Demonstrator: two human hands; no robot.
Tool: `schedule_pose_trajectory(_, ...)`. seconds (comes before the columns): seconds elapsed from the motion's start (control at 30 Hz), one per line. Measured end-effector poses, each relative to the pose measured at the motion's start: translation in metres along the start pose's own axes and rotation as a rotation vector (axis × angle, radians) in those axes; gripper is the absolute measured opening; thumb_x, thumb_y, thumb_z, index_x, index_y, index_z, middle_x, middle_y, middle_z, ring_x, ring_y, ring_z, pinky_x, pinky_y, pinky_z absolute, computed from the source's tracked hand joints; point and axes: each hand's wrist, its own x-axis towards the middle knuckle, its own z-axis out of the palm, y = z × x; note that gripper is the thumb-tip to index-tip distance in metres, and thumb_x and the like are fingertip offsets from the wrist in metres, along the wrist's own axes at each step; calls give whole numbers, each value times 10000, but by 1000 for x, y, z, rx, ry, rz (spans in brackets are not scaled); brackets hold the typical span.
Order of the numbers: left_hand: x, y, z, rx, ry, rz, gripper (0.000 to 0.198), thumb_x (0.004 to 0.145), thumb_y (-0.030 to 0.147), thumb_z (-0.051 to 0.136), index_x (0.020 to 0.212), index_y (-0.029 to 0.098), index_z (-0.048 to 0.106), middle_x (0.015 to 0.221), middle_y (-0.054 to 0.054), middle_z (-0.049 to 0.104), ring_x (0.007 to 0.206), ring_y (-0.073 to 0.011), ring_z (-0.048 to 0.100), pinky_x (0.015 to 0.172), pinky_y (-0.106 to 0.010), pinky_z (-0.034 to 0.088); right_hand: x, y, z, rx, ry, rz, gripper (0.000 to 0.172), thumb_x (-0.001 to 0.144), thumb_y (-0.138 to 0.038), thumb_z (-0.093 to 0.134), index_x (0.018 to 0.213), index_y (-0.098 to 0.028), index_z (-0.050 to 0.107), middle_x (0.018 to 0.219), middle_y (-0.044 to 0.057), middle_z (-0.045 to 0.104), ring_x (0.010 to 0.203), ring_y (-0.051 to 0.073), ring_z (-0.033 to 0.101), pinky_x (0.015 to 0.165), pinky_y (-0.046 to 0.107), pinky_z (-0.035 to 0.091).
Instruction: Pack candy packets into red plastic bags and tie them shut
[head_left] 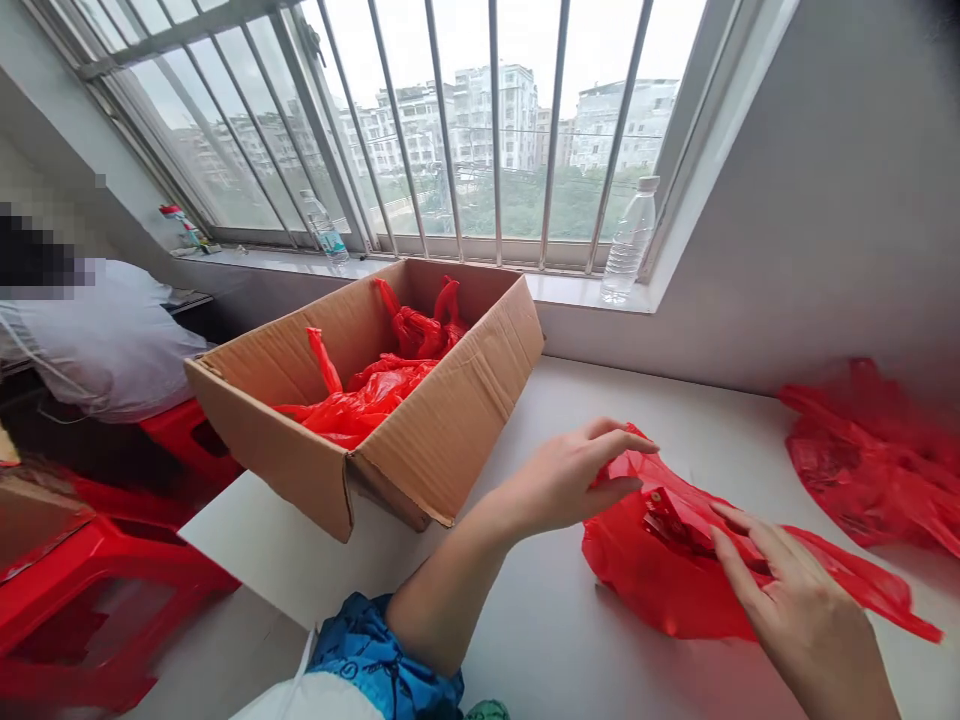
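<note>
Red thin plastic bag (pixel 652 600) lay with its mouth open on the flat white tabletop (pixel 525 600), between the bare left hand (pixel 562 480) and the bare right hand (pixel 795 590). Biggest was the wide window (pixel 480 150) with metal bars, up behind the tabletop. Next came a long brown cardboard box (pixel 457 420), open at the top, left of the bag, with crumpled red plastic bags (pixel 367 400) inside. Another red plastic bag (pixel 862 480) lay squashed far to the right. The left hand's grip was open, thumb and fingers apart at the bag's edge. The right hand's fingers lay over the other side, but I could not tell if its grip held the plastic. Smallest was a shiny red packet (pixel 664 510) peeking out of the bag's mouth.
</note>
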Motion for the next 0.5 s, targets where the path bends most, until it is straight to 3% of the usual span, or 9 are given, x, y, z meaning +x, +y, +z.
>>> schedule_pose_trajectory(0.13,4,1,-7,33,50,-29,419,971,294,522,1390,294,509,1200,-59,625,846,-146,616,802,-279,494,5,-6,-22,-129,189,22,295,981,-429,507,1007,-216,710,964,64,746,761,201,650,718,321,478)
schedule_pose_trajectory(0.3,9,2,-12,81,46,-59,426,982,329,503,1406,301,483,1103,-35,650,742,-122,585,733,-262,488,-1,13,-53,-223,411,72,233,982,-367,552,952,-193,704,906,57,753,627,156,579,662,301,467)
schedule_pose_trajectory(0.4,11,3,-13,83,34,-80,439,977,385,512,1410,330,469,1121,-29,659,727,-124,591,694,-260,499,-10,31,-65,-247,404,155,285,970,-445,550,980,-196,691,977,73,749,689,182,598,681,323,485)
schedule_pose_trajectory(0.5,12,4,-14,73,39,-111,498,964,459,521,1440,346,427,1144,-27,662,780,-135,629,718,-266,525,-19,49,-70,-204,309,267,408,925,-564,555,1079,-202,662,1107,101,722,866,236,649,714,346,514)
